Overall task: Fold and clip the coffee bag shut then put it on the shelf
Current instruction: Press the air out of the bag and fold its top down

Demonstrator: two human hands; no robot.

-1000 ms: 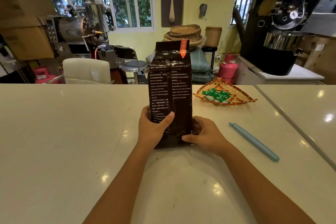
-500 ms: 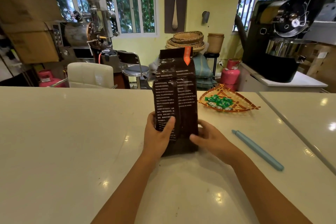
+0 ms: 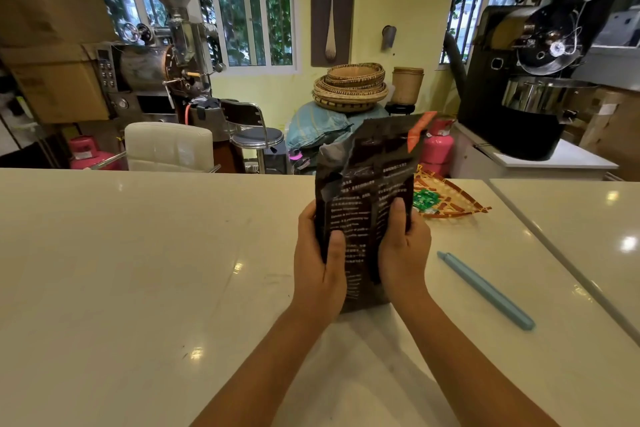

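Surface: a glossy cream counter [image 3: 138, 288] fills the lower frame of a coffee roastery.
Arms: both forearms rise from the bottom edge and converge at centre.
Left hand [image 3: 320, 263]: clasping the coffee bag's left edge, thumb pressed across the printed face.
Right hand [image 3: 403, 246]: clasping the right edge, thumb pointing up.
Coffee bag [image 3: 367, 184]: centre frame, upright, top unfolded and leaning right, orange tab at its corner.
Clip [image 3: 485, 289]: pale blue, lying right of the hands.
Basket [image 3: 450, 201]: behind the bag.
Background: roasters [image 3: 526, 80], upper frame.
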